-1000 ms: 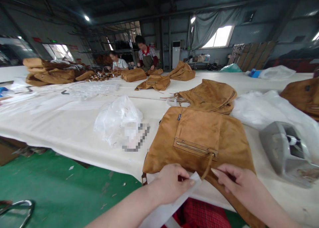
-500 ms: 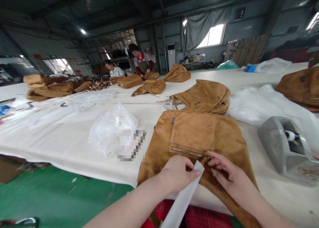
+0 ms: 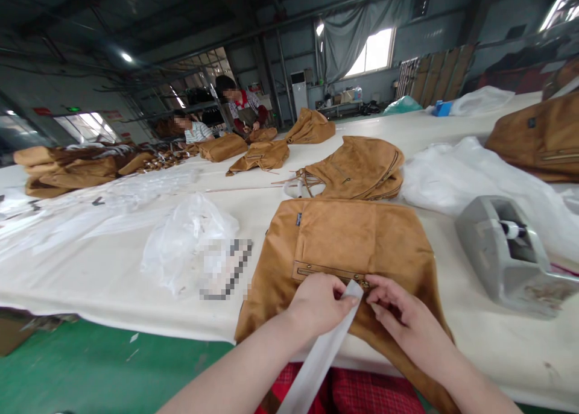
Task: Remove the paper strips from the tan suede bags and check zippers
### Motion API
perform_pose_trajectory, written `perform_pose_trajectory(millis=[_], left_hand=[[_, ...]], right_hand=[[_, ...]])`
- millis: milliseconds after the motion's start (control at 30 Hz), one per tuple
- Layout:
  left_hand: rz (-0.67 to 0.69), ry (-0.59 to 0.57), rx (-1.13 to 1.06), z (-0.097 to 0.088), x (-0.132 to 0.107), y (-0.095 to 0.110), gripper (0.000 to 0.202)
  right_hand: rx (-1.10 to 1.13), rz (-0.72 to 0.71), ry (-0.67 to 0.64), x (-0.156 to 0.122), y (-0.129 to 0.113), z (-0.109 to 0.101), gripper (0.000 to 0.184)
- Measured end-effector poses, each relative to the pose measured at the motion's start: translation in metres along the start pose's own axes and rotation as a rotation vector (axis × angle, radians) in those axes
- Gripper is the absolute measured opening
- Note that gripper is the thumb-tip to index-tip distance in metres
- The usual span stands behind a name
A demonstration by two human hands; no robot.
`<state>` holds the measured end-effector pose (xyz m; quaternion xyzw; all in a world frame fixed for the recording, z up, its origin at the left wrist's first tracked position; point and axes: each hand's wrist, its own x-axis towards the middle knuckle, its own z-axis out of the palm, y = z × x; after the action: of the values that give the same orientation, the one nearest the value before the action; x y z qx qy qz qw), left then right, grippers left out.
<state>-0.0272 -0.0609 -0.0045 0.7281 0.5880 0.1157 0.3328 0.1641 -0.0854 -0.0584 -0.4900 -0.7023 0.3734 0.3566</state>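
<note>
A tan suede bag [image 3: 348, 239] lies flat on the white table [image 3: 113, 269] in front of me, its zip pocket [image 3: 330, 273] facing up. My left hand [image 3: 319, 305] pinches the top end of a long white strip [image 3: 321, 354] that hangs down over the table edge. My right hand [image 3: 398, 314] is closed at the right end of the zip, fingers pinched on the zip pull, which is mostly hidden. Both hands meet at the zip.
A grey tape dispenser [image 3: 506, 251] stands to the right. A crumpled clear plastic bag [image 3: 185, 239] lies to the left. More tan bags [image 3: 357, 170] and white plastic [image 3: 465, 173] lie behind. Two people [image 3: 239, 103] work at the far end. Green floor [image 3: 90, 372] lies below left.
Both hands moved up the bag from its near edge to the zip pocket, carrying the white strip along. The view has shifted slightly.
</note>
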Motion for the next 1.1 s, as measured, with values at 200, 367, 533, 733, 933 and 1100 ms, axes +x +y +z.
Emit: perform_pose_trajectory(millis=[200, 367, 533, 733, 933, 1100], left_hand=[[0.033, 0.024, 0.051, -0.001, -0.002, 0.005, 0.037], [0.038, 0.075, 0.106, 0.001, 0.002, 0.012, 0.042], [0.031, 0.062, 0.042, 0.005, 0.007, 0.013, 0.047], [0.020, 0.096, -0.044, 0.014, 0.013, 0.007, 0.040], [-0.034, 0.191, -0.066, 0.024, 0.019, 0.003, 0.037], [-0.034, 0.092, -0.125, 0.021, 0.021, -0.001, 0.030]], right_hand=[[-0.001, 0.028, -0.009, -0.001, 0.002, 0.000, 0.034], [0.031, 0.013, -0.024, -0.001, 0.000, 0.000, 0.039], [0.026, 0.008, -0.053, -0.001, 0.000, 0.000, 0.038], [0.030, 0.051, -0.030, 0.000, 0.001, 0.000, 0.033], [0.093, 0.220, 0.013, 0.000, 0.001, 0.000, 0.031], [0.086, 0.270, -0.017, 0.004, 0.000, 0.000, 0.026]])
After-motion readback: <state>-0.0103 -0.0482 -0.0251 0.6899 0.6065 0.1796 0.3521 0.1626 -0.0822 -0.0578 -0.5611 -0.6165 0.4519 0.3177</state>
